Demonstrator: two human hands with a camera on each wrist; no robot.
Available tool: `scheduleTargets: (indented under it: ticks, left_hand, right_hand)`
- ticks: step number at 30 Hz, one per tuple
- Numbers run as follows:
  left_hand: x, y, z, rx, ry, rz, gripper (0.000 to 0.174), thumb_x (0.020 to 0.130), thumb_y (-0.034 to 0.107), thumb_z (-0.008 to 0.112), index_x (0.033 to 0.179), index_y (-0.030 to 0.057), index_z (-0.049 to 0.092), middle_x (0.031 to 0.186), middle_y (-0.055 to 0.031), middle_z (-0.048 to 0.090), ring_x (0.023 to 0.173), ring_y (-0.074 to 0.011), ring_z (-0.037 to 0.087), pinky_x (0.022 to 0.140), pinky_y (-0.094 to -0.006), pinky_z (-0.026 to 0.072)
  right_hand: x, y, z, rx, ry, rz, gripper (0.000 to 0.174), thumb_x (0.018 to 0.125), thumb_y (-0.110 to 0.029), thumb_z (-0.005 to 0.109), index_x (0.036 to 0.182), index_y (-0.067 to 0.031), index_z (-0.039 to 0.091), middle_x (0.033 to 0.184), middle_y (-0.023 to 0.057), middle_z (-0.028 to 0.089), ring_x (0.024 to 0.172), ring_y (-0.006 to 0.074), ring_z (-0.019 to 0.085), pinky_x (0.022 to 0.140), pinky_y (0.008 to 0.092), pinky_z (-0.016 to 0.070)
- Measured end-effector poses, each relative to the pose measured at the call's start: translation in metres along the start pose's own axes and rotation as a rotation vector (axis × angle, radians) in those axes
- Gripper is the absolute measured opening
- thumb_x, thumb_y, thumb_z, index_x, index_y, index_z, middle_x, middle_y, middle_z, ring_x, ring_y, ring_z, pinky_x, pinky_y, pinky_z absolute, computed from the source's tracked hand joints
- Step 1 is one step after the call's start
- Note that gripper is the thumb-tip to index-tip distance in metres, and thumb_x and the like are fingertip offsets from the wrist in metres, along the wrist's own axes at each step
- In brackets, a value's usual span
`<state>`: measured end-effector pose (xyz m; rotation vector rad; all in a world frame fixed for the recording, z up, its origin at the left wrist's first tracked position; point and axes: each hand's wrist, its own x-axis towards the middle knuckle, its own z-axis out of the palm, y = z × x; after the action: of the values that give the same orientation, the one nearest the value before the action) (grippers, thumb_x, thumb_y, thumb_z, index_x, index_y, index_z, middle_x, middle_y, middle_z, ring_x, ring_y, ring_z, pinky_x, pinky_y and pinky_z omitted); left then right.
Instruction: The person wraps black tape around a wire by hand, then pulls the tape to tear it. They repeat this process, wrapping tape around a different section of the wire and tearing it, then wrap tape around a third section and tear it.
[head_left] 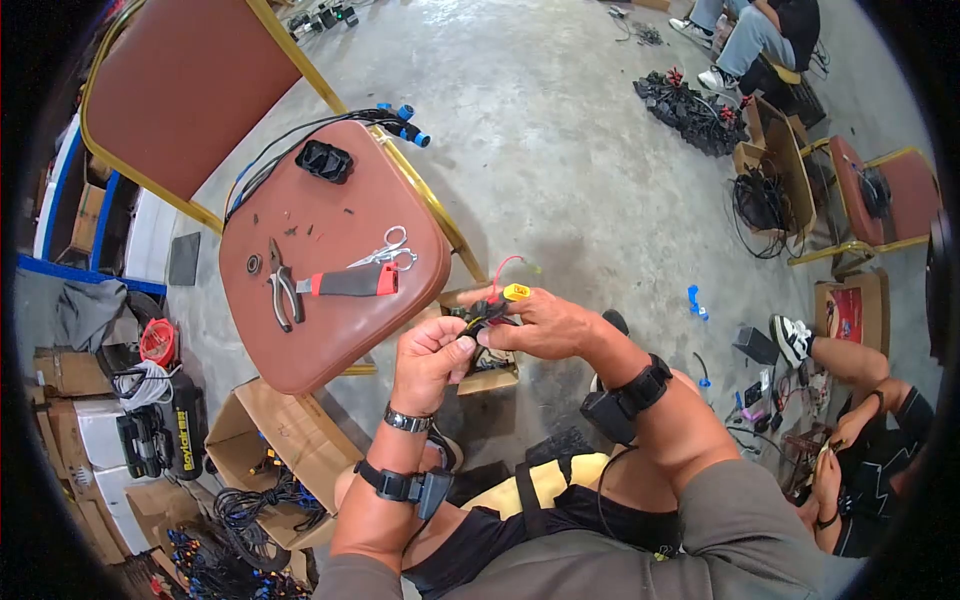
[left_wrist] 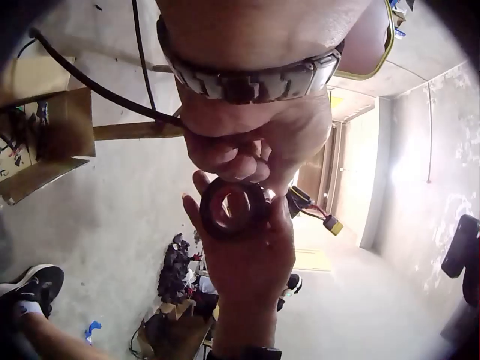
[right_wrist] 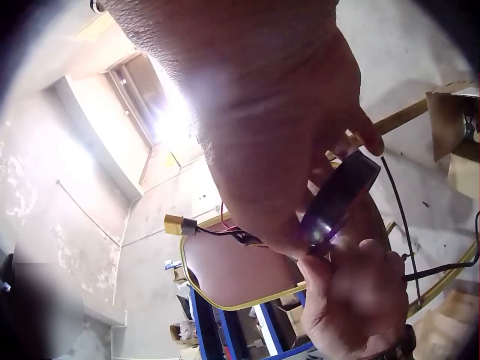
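Note:
Both hands meet in front of the body over a dark wire bundle (head_left: 484, 318) with a yellow connector (head_left: 516, 292) (left_wrist: 334, 225) (right_wrist: 180, 224). Thumb and curled fingers of the left hand (head_left: 430, 355) (left_wrist: 240, 135) (right_wrist: 356, 300) pinch the wires. In the right hand (head_left: 548, 324) (left_wrist: 251, 270) (right_wrist: 262, 127) sits a round roll of black tape (right_wrist: 341, 193), its ring facing the left wrist camera. The fingers partly hide where tape and wires meet. A thin red wire (head_left: 503, 264) rises beside the connector.
On the chair seat (head_left: 330, 355) lie pliers (head_left: 284, 290), a red and grey cutter (head_left: 350, 281), scissors (head_left: 392, 250), a small ring and a black tray (head_left: 324, 161). An open cardboard box (head_left: 240, 430) stands lower left. Another person's hands (head_left: 828, 470) are at right.

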<state>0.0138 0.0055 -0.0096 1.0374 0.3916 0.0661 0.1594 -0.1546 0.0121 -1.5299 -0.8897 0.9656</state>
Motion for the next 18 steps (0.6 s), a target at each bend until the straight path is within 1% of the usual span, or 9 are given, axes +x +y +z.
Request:
scheduleTargets:
  ticks: [1, 3, 6, 8, 9, 11, 15, 17, 18]
  left_hand:
    - [0.0, 0.0, 0.0, -0.022, -0.014, -0.003, 0.013, 0.091, 0.005, 0.068, 0.103, -0.0012, 0.067, 0.069, 0.0009, 0.059, 0.052, -0.0059, 0.048, 0.046, -0.0205, 0.0354]
    - [-0.002, 0.001, -0.001, -0.045, -0.023, -0.005, 0.015, 0.091, 0.005, 0.067, 0.104, -0.0017, 0.067, 0.069, -0.0001, 0.059, 0.052, -0.007, 0.048, 0.047, -0.0212, 0.036]
    - [-0.001, 0.003, -0.001, -0.102, -0.028, -0.008, 0.016, 0.092, 0.005, 0.064, 0.106, -0.0024, 0.067, 0.069, -0.0014, 0.06, 0.052, -0.0082, 0.049, 0.048, -0.0223, 0.0371]
    - [0.0, 0.004, -0.001, -0.149, 0.009, -0.024, 0.015, 0.091, 0.005, 0.064, 0.103, -0.0035, 0.066, 0.071, -0.0077, 0.063, 0.054, -0.0138, 0.055, 0.049, -0.0251, 0.0438]
    - [-0.001, 0.002, -0.001, -0.149, 0.011, -0.024, 0.015, 0.091, 0.005, 0.064, 0.103, -0.0035, 0.066, 0.071, -0.0077, 0.063, 0.054, -0.0138, 0.055, 0.049, -0.0251, 0.0438]
    - [0.0, -0.002, -0.001, -0.091, 0.089, 0.057, 0.016, 0.091, 0.002, 0.063, 0.106, -0.0035, 0.066, 0.074, -0.0092, 0.065, 0.056, -0.0162, 0.058, 0.052, -0.0276, 0.0479]
    - [0.002, -0.006, 0.0, -0.064, 0.112, 0.129, 0.017, 0.091, 0.0, 0.062, 0.107, -0.0033, 0.066, 0.076, -0.0098, 0.067, 0.058, -0.0173, 0.061, 0.053, -0.0289, 0.05]
    - [0.002, -0.005, 0.003, -0.028, 0.165, 0.167, 0.016, 0.093, 0.0, 0.063, 0.108, -0.0033, 0.067, 0.075, -0.0059, 0.065, 0.059, -0.0121, 0.058, 0.055, -0.0247, 0.0475]
    - [0.002, -0.006, 0.003, -0.029, 0.168, 0.167, 0.016, 0.093, 0.0, 0.063, 0.108, -0.0033, 0.067, 0.075, -0.0059, 0.065, 0.059, -0.0121, 0.058, 0.055, -0.0247, 0.0475]
  right_hand:
    - [0.002, 0.001, -0.001, 0.0, 0.0, 0.0, 0.039, 0.088, -0.03, 0.067, 0.114, -0.0016, 0.062, 0.089, 0.013, 0.066, 0.087, 0.0242, 0.065, 0.082, 0.0367, 0.0507]
    - [0.006, -0.002, 0.0, -0.074, -0.062, 0.063, 0.029, 0.088, -0.024, 0.065, 0.107, -0.002, 0.064, 0.086, 0.0112, 0.064, 0.081, 0.0189, 0.06, 0.078, 0.0344, 0.0489]
    - [0.004, -0.022, -0.003, -0.043, -0.074, 0.137, 0.023, 0.088, -0.021, 0.064, 0.101, -0.0019, 0.065, 0.086, 0.0105, 0.064, 0.08, 0.0175, 0.058, 0.076, 0.0345, 0.0482]
    - [0.005, -0.013, 0.003, -0.029, -0.036, 0.09, 0.021, 0.089, -0.02, 0.063, 0.1, -0.0016, 0.065, 0.086, 0.0095, 0.063, 0.08, 0.0169, 0.057, 0.076, 0.034, 0.0481]
    - [0.006, -0.009, 0.005, -0.016, 0.003, 0.043, 0.02, 0.089, -0.019, 0.062, 0.099, -0.0013, 0.065, 0.086, 0.0086, 0.063, 0.081, 0.0164, 0.057, 0.076, 0.0336, 0.0481]
    - [0.007, -0.007, 0.005, 0.018, -0.013, 0.08, 0.021, 0.09, -0.019, 0.062, 0.101, -0.0018, 0.066, 0.086, 0.0075, 0.063, 0.082, 0.0151, 0.057, 0.076, 0.0324, 0.048]
    - [0.006, -0.004, 0.012, 0.194, 0.019, 0.082, 0.024, 0.092, -0.021, 0.062, 0.107, -0.0029, 0.068, 0.086, 0.0036, 0.063, 0.083, 0.0108, 0.057, 0.075, 0.0288, 0.0475]
    - [0.005, -0.003, 0.015, 0.161, 0.052, 0.114, 0.024, 0.092, -0.021, 0.062, 0.107, -0.0026, 0.068, 0.086, 0.0024, 0.064, 0.082, 0.0097, 0.056, 0.075, 0.0279, 0.0471]
    - [0.004, -0.002, 0.016, 0.129, 0.086, 0.145, 0.025, 0.093, -0.021, 0.062, 0.107, -0.0022, 0.069, 0.085, 0.0012, 0.064, 0.082, 0.0087, 0.056, 0.074, 0.0269, 0.0466]
